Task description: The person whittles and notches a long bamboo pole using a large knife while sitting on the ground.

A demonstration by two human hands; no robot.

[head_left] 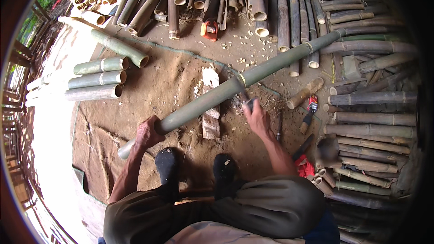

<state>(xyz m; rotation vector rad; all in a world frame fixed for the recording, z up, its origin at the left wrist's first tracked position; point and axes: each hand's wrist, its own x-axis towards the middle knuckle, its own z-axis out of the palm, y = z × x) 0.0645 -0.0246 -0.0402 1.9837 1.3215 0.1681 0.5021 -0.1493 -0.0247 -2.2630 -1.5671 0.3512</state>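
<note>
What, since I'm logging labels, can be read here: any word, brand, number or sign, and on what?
No text can be read.
Any marks on the orange handle or the red-and-black item at right are too small to make out.
The bamboo pole shows no legible writing.

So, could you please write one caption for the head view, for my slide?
Left hand grips a long green bamboo pole; right hand holds a dark tool near a pale joint.
</note>
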